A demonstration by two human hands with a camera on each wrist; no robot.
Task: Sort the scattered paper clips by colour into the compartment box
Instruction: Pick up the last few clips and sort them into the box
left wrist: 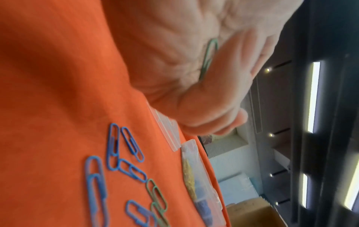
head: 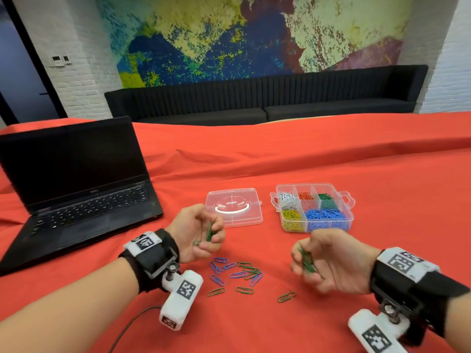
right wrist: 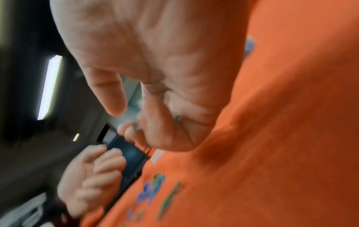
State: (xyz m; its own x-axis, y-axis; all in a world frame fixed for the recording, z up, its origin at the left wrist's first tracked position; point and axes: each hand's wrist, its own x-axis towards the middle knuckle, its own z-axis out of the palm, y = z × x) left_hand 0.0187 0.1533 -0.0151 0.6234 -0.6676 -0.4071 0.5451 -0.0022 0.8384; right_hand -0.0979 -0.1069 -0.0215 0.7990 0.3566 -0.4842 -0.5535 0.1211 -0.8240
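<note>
Both forearms are reaching forward, each wrist wearing a black strap with a white camera mount. The left hand (head: pixel 197 231) is hovering palm inward, fingers curling around green paper clips (head: pixel 209 231). The right hand (head: pixel 328 261) is hanging opposite, well apart, its fingers clutching another green bunch (head: pixel 307 261).

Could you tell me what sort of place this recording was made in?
Probably an office lounge or meeting room: a long black sofa runs under a colourful abstract mural on white brick walls, and an open laptop sits on a table under a red cloth.
</note>
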